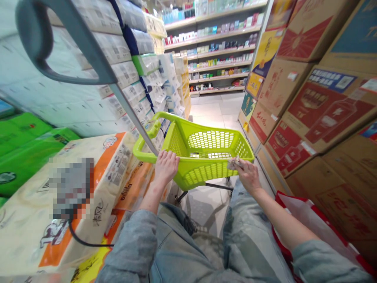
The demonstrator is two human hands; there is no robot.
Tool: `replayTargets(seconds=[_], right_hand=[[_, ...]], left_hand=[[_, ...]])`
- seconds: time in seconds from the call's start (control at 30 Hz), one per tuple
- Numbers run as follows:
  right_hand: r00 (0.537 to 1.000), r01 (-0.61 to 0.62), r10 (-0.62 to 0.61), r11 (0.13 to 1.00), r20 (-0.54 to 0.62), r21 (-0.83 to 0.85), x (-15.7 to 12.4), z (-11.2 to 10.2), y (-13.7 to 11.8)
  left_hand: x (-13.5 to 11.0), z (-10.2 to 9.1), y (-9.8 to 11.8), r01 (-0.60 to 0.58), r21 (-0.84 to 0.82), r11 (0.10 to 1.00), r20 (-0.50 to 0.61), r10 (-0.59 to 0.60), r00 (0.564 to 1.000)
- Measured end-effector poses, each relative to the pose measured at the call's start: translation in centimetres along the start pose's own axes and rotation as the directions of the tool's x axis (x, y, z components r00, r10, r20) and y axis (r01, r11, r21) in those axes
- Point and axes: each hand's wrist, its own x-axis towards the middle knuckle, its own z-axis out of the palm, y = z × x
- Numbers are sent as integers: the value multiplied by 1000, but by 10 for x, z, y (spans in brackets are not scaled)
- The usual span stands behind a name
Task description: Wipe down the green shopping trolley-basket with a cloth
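Supermarket aisle: left hand (166,167) closes its grip on the green basket (206,173) rim, steadying it; right hand (249,175) pinches a crumpled scrap (235,162) there.

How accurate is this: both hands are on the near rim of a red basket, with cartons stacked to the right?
Wrong in one respect: the basket is lime green, not red, as the head view shows. The rest holds: the left hand and the right hand are on its near rim, and cartons are stacked to the right.
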Motion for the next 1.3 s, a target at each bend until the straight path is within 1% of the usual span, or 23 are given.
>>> replayTargets(seconds=[0.03, 0.1, 0.17, 0.23, 0.3, 0.33, 0.4, 0.47, 0.53, 0.6, 0.63, 0.7, 0.77, 0.83, 0.9, 0.97, 1.03, 1.07, 1.13, 1.2, 1.23, 1.27, 1.3], right_hand=[[999, -33, 33, 999, -5, 10, -3, 0, 9], [995, -90, 93, 994, -46, 59, -4, 0, 17], [975, -161, 179, 978, -129, 135, 1, 2, 16], [939, -243, 288, 943, -188, 229, 11, 5, 5], [920, -289, 356, 900, -166, 327, 24, 9, -17], [929, -283, 350, 883, -122, 374, 32, 11, -32], [944, -253, 321, 855, -80, 452, 49, 14, -70], [958, -207, 280, 828, -63, 521, 66, 17, -110], [969, -169, 239, 812, -55, 558, 82, 19, -145], [978, -139, 203, 818, -54, 558, 91, 20, -163], [984, -114, 172, 829, -54, 548, 93, 20, -165], [994, -55, 98, 853, -57, 519, 91, 22, -153], [998, -14, 44, 875, -52, 483, 82, 24, -129], [998, -12, 35, 893, -44, 449, 72, 27, -103], [999, -2, 21, 903, -41, 430, 66, 27, -82], [999, 10, 5, 905, -35, 425, 65, 27, -71], [1000, 1, 11, 906, -25, 424, 67, 26, -68], [1000, -12, 22, 906, -21, 424, 69, 26, -68], [998, -47, 57, 905, -13, 423, 74, 27, -67], [997, -71, 77, 903, 3, 423, 77, 29, -64], [997, -73, 74, 903, 13, 423, 78, 31, -61], [998, -69, 66, 903, 22, 424, 78, 32, -57], [998, -62, 56, 902, 27, 426, 78, 34, -54]], left_hand=[[0, 0, 1, 3, -7, 1000, -1, -3, 1000], [1, 0, 3, 7, -14, 1000, -3, -7, 1000], [1, 0, 4, 8, -15, 1000, -8, -8, 1000], [0, 0, 5, 8, -10, 1000, -11, -9, 1000], [0, 0, 6, 14, -9, 1000, -14, -14, 1000], [0, 0, 7, 21, -9, 1000, -14, -21, 1000], [0, 0, 8, 41, -10, 999, -15, -41, 999], [0, 0, 9, 60, -14, 998, -12, -60, 998], [0, -1, 10, 68, -16, 998, -7, -68, 998], [-1, -2, 9, 66, -9, 998, -5, -67, 998], [-1, -1, 9, 62, -1, 998, -4, -62, 998], [-2, 0, 6, 50, 12, 999, -5, -50, 999], [-4, 1, 3, 34, 11, 999, -15, -34, 999], [-5, 2, 0, 6, -17, 1000, -44, -6, 999], [-8, 2, -2, -42, -78, 996, -93, 35, 995], [-11, 1, -5, -97, -156, 983, -144, 75, 987], [-16, -1, -9, -112, -214, 970, -202, 68, 977], [-19, -2, -12, -89, -230, 969, -236, 33, 971], [-23, -4, -18, 19, -246, 969, -313, -98, 945], [-25, -6, -24, 161, -261, 952, -369, -252, 894], [-24, -7, -28, 216, -267, 939, -371, -307, 876], [-23, -8, -30, 250, -265, 931, -350, -334, 875], [-21, -9, -32, 266, -255, 930, -310, -339, 888]])
